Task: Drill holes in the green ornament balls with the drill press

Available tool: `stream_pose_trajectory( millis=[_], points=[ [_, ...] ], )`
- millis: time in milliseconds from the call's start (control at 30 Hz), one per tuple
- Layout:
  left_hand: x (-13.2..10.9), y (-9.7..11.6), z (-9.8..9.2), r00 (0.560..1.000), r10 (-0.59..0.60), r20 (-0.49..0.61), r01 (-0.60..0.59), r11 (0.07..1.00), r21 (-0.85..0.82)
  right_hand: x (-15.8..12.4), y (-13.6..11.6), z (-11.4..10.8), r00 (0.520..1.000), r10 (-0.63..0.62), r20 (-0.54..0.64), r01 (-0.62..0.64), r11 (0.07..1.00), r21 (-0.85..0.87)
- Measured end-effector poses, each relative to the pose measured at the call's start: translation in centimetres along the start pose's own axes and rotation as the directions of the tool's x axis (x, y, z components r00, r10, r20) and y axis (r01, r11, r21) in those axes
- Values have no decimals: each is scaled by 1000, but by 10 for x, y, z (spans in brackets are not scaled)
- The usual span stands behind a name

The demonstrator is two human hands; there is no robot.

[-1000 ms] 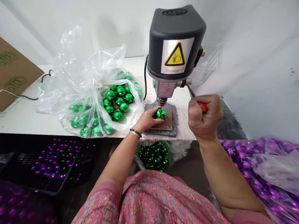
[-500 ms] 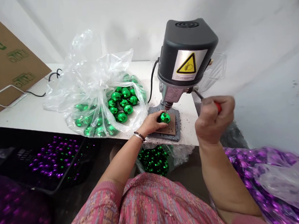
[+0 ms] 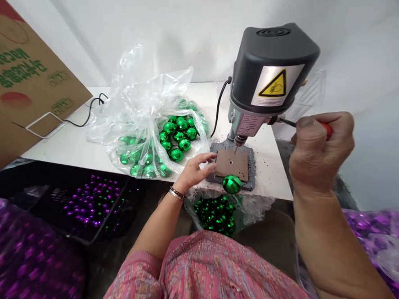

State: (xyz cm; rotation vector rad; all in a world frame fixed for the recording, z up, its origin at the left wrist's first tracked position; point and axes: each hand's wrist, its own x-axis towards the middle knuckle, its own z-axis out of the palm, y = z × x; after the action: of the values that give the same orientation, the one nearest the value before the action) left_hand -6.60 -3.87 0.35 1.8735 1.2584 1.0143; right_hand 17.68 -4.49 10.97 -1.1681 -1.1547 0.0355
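Note:
My left hand (image 3: 199, 168) is open beside the base of a small drill press (image 3: 272, 73), its fingers apart and holding nothing. A shiny green faceted ball (image 3: 232, 184) is at the front edge of the base, apart from my fingers; whether it touches anything cannot be made out. Under the drill bit lies a brown board (image 3: 225, 161) with a small dark hole. My right hand (image 3: 321, 149) is closed around the red-ended feed lever (image 3: 287, 122) of the press. Left of the press, a clear plastic bag (image 3: 139, 108) lies open with several green balls (image 3: 181, 135) inside.
Below the table edge, another bag holds many green balls (image 3: 217, 214). A black crate (image 3: 90, 239) with purple and green balls stands lower left. Purple bags (image 3: 27, 264) flank me on both sides. A cardboard box (image 3: 26, 88) and a black cord (image 3: 87, 120) are at left.
My left hand has let go of the green ball and drawn back left. The ball has left the spot under the bit and moved toward the table's front edge. My right hand stays on the lever.

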Motion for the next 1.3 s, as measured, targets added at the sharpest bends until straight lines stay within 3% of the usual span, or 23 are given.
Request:
stream_pose_trajectory(
  millis=[67, 133, 200, 267, 367, 400, 467, 533, 567, 633, 700, 767, 867, 933, 1000, 1100, 1167, 1300],
  points=[
    [5, -10, -18, 978, -99, -185, 144, 958, 249, 0, 2, -1, 1000, -6, 3, 6, 1000, 1],
    [10, -20, -36, 934, -198, -298, 330, 800, 502, -1, 4, -1, 1000, -1, 13, 1, 1000, 2],
    [12, -27, -48, 898, -310, -311, 439, 609, 661, -3, 4, -2, 1000, 15, 21, -15, 1000, -3],
    [12, -29, -54, 873, -401, -277, 462, 500, 732, -4, 3, -2, 1000, 19, 20, -18, 1000, -16],
    [9, -27, -54, 869, -425, -253, 462, 515, 722, -3, -2, -3, 1000, 4, 12, -4, 998, -56],
    [8, -24, -53, 875, -400, -273, 470, 569, 675, -3, -4, -3, 1000, 3, 13, -2, 998, -67],
    [5, -18, -49, 886, -342, -313, 456, 762, 460, -3, -8, -3, 1000, 3, 21, -2, 997, -80],
    [0, -9, -44, 897, -322, -302, 353, 934, 50, -2, -11, -3, 1000, 5, 26, -3, 997, -81],
    [-3, -5, -40, 907, -330, -262, 285, 938, -197, -3, -12, -4, 1000, 6, 26, -4, 997, -79],
    [-9, 3, -29, 928, -348, -133, 198, 763, -615, -3, -12, -4, 1000, 14, 24, -12, 997, -73],
    [-14, 8, -15, 932, -364, -5, 196, 514, -835, -3, -11, -4, 999, 19, 30, -17, 998, -68],
    [-16, 10, -2, 917, -389, 90, 232, 335, -913, -3, -11, -5, 999, 12, 37, -9, 998, -69],
    [-15, 8, 13, 892, -420, 165, 280, 227, -933, -4, -11, -5, 999, -8, 54, 11, 998, -62],
    [-12, 7, 19, 885, -428, 182, 304, 237, -923, -4, -11, -6, 998, -11, 63, 14, 998, -55],
    [-9, 6, 23, 877, -450, 170, 333, 313, -889, -5, -11, -6, 997, -11, 77, 15, 999, -52],
    [-3, 8, 30, 861, -501, 94, 390, 529, -753, -5, -10, -6, 996, -19, 92, 24, 999, -49],
    [2, 10, 35, 873, -484, 54, 411, 673, -615, -5, -9, -6, 996, -29, 90, 33, 998, -44],
    [16, 12, 43, 911, -406, 68, 400, 833, -383, -4, -7, -6, 994, -48, 98, 52, 998, -47]
  ],
)
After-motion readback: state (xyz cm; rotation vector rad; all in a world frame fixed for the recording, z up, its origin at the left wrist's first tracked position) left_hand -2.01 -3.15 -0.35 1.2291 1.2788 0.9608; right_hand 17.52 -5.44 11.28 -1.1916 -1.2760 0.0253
